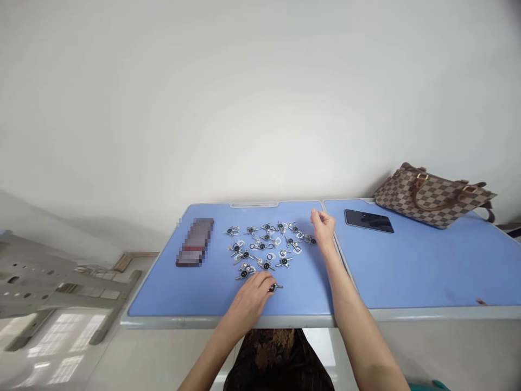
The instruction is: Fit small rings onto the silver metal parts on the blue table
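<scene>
Your left hand rests at the near side of a loose cluster of small metal key pieces, each with a round black head, spread across the middle of the blue table. Its fingers curve down over one key piece, which lies just below the cluster; you can't tell whether they pinch it or only touch it.

Your right hand is at the far right end of the cluster, just beside the last key pieces. Its fingers are drawn together and bent towards the table, but you can't tell whether they hold anything.

Left of the cluster lies a rectangular object, too blurred to name. Past your right hand, a second blue table panel meets the first at a seam. On it lie a dark phone and, at the far corner, a brown checkered handbag with tan handles. Dark patterned clothing shows below the near table edge, and a grey perforated metal frame stands off to the left.
</scene>
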The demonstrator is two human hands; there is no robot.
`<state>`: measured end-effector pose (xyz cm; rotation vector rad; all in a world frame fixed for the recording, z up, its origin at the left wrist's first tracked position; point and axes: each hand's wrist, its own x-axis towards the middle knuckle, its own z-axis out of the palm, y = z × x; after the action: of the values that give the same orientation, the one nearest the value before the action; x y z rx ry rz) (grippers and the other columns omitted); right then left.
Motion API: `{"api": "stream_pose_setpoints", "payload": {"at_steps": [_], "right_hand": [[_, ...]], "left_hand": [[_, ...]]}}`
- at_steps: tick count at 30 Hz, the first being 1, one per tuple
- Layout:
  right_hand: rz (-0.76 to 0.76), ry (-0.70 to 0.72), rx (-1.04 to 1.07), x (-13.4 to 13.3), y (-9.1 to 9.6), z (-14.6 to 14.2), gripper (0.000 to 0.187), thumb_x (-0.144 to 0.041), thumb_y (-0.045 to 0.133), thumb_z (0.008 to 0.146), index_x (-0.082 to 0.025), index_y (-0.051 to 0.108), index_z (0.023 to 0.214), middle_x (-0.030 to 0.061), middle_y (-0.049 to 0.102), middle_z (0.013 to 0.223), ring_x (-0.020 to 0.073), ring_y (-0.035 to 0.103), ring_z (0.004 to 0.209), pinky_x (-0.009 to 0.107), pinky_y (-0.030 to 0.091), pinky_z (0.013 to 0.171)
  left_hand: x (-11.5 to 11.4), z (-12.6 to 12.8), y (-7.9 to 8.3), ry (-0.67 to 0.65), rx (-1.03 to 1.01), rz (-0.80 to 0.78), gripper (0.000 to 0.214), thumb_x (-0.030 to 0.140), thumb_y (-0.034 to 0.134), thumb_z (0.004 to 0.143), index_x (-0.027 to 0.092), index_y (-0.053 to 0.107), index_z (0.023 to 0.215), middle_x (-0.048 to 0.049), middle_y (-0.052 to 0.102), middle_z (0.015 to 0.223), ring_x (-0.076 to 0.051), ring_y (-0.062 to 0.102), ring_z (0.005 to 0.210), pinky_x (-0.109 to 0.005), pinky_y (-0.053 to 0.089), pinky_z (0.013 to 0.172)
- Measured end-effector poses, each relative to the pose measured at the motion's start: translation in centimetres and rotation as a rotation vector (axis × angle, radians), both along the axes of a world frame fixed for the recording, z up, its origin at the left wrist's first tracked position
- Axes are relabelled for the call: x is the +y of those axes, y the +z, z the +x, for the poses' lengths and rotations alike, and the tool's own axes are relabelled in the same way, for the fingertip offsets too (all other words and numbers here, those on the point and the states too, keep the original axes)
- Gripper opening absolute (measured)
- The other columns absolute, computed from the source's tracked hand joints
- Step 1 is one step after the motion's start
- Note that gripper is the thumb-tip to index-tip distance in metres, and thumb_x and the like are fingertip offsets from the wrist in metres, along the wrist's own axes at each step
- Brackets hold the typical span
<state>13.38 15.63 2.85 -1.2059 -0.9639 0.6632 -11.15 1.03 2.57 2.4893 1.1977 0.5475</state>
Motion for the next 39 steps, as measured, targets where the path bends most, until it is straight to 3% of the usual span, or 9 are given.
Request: {"api": "stream_pose_setpoints", "payload": {"at_steps": [6,9,13,17,19,23,29,33,39], "right_hand": [[-0.014,0.131,0.166,-0.7,1.3,0.4,0.021,-0.039,0.061,0.075,-0.020,0.053,0.074,-0.0046,0.046,0.064,0.0074,0.029,0.047,0.024,0.027,0.046],[0.012,0.318,0.359,-2.9,1.9,0.1,0.018,-0.032,0.066,0.072,-0.020,0.058,0.082,0.0016,0.057,0.091,0.0074,0.040,0.056,0.024,0.037,0.052],[-0.074,0.545,0.468,-7.1,0.7,-0.9,0.023,-0.044,0.063,0.084,-0.022,0.059,0.089,0.0009,0.057,0.082,0.0108,0.046,0.060,0.027,0.042,0.057],[-0.191,0.566,0.460,-10.3,-1.6,-1.6,0.033,-0.056,0.052,0.090,-0.025,0.055,0.101,-0.0081,0.037,0.056,0.0081,0.022,0.042,0.022,0.024,0.042],[-0.226,0.585,0.462,-11.2,-2.1,-1.9,0.035,-0.057,0.051,0.090,-0.024,0.054,0.100,-0.0094,0.029,0.055,0.0079,0.014,0.043,0.022,0.016,0.042],[-0.286,0.645,0.497,-11.6,-2.0,-2.9,0.032,-0.053,0.055,0.088,-0.022,0.050,0.088,-0.0068,0.036,0.062,0.0069,0.014,0.044,0.023,0.014,0.042],[-0.240,0.612,0.552,-11.3,-2.0,-5.1,0.029,-0.045,0.070,0.080,-0.020,0.055,0.085,-0.0032,0.046,0.073,0.0065,0.030,0.048,0.023,0.029,0.046],[-0.200,0.591,0.485,-11.4,-2.4,-5.3,0.029,-0.040,0.078,0.072,-0.022,0.061,0.087,0.0005,0.055,0.081,0.0129,0.049,0.065,0.029,0.045,0.063],[-0.082,0.441,0.268,-12.0,-2.7,-4.2,0.018,-0.037,0.078,0.072,-0.024,0.069,0.079,0.0017,0.061,0.087,0.0174,0.057,0.082,0.033,0.046,0.078]], "left_hand": [[0.1,-0.2,-2.5,0.084,-0.164,-0.059,0.023,0.017,0.054,0.090,0.024,0.057,0.112,-0.0062,0.059,0.111,-0.020,0.059,0.104,-0.035,0.052,0.088],[0.1,-0.2,-2.9,0.121,-0.239,-0.113,0.029,0.020,0.058,0.088,0.024,0.053,0.116,-0.0063,0.059,0.111,-0.020,0.061,0.096,-0.036,0.052,0.086],[0.1,-0.1,-3.0,0.133,-0.275,-0.186,0.024,0.019,0.061,0.086,0.023,0.053,0.107,-0.0055,0.058,0.107,-0.019,0.059,0.090,-0.036,0.051,0.083],[0.3,-0.1,-2.9,0.109,-0.293,-0.210,0.015,0.017,0.057,0.087,0.023,0.054,0.101,-0.0055,0.058,0.108,-0.019,0.058,0.092,-0.036,0.049,0.085],[0.3,-0.1,-2.9,0.097,-0.300,-0.220,0.013,0.016,0.056,0.088,0.023,0.055,0.100,-0.0054,0.058,0.108,-0.019,0.058,0.092,-0.035,0.049,0.086],[0.4,-0.1,-2.8,0.092,-0.304,-0.236,0.014,0.016,0.055,0.089,0.023,0.057,0.101,-0.0046,0.058,0.109,-0.017,0.058,0.090,-0.034,0.048,0.085],[0.5,-0.1,-3.0,0.099,-0.296,-0.215,0.025,0.016,0.057,0.087,0.023,0.056,0.111,-0.0042,0.059,0.110,-0.017,0.060,0.089,-0.034,0.049,0.087],[0.5,-0.2,-3.0,0.077,-0.300,-0.220,0.025,0.015,0.056,0.087,0.024,0.056,0.111,-0.0047,0.060,0.110,-0.017,0.060,0.089,-0.034,0.049,0.086],[0.3,-0.2,-2.9,0.089,-0.298,-0.217,0.037,0.020,0.061,0.086,0.025,0.050,0.121,-0.0074,0.054,0.121,-0.018,0.059,0.095,-0.037,0.048,0.090]]}}
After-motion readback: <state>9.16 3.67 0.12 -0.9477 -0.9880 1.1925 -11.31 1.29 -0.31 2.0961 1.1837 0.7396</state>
